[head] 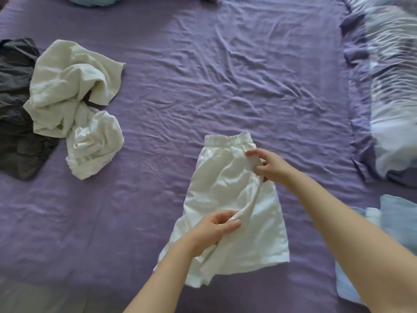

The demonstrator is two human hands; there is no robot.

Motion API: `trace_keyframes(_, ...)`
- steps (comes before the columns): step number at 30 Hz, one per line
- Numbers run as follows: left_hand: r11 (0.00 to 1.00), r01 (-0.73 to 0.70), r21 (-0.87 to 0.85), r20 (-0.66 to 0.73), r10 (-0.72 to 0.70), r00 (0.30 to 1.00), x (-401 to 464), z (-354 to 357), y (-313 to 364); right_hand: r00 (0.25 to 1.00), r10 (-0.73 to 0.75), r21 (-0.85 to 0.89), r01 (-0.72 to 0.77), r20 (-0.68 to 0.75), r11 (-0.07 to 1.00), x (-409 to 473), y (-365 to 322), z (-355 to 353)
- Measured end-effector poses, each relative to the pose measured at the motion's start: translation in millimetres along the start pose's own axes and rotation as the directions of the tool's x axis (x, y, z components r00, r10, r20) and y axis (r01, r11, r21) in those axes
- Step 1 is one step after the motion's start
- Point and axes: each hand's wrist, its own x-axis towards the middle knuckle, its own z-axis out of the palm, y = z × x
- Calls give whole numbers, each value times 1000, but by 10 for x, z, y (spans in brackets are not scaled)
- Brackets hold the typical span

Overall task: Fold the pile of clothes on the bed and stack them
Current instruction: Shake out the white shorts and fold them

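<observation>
At the left edge of the bed (203, 64) a dark grey garment (15, 109) lies crumpled, and just beside it, partly over it, a heap of unfolded white clothes (74, 105) waits its turn. Nearer the middle, toward the near edge, the white shorts (225, 188) lie spread on the purple sheet, waistband away from the person and leg hems toward them, so the long axis runs roughly away from the person, leaning a little to the right at the far end. The left hand (216, 229) pinches a raised ridge of cloth low down, near the legs; the right hand (268, 164) pinches the same ridge high up, just below the waistband. Both hands thus sit on the shorts along that lengthwise line, the left one nearer the body. The fold in hand looks to be a lengthwise one, one leg laid over the other, and it turns on keeping that ridge straight between the two grips. By the right edge a pale blue folded garment (394, 222) lies, probably the start of the stack, with striped bedding (392, 86) beyond it.
</observation>
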Motion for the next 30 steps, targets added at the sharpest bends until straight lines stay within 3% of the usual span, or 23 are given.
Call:
trace_keyframes(4,1000,25,15,-69,-24,997,352,325,-180,999,-21,-29,20,-36,999,32,353,-74)
trace_keyframes(9,998,-8,-61,-141,-1,990,660,622,-302,992,-52,132,67,-111,989,146,614,-103)
trace_keyframes(16,998,-62,-4,-249,59,967,1139,907,-394,960,18,256,56,-279,965,314,929,-168)
trace_keyframes(18,998,-36,56,-247,49,968,1234,925,-406,974,16,195,29,-225,980,328,982,-164)
trace_keyframes(20,996,-10,85,-224,29,974,1301,930,-455,981,-19,22,23,-194,999,330,1019,-135)
trace_keyframes(22,998,-3,63,-179,15,984,1310,946,-508,957,-73,-91,49,-279,995,327,1037,-110)
trace_keyframes(25,990,-2,139,-105,16,994,1269,972,-502,912,-108,-80,83,-395,993,274,1061,-85)
trace_keyframes(27,900,-94,426,-162,179,971,1194,899,-443,919,-92,-89,63,-382,994,150,1149,-19)
trace_keyframes(29,652,-165,740,-221,467,856,1086,711,-425,929,-118,-130,76,-352,989,-42,1260,133)
trace_keyframes(30,508,-134,851,-228,586,777,1044,593,-428,928,-150,-169,97,-341,981,-135,1320,228)
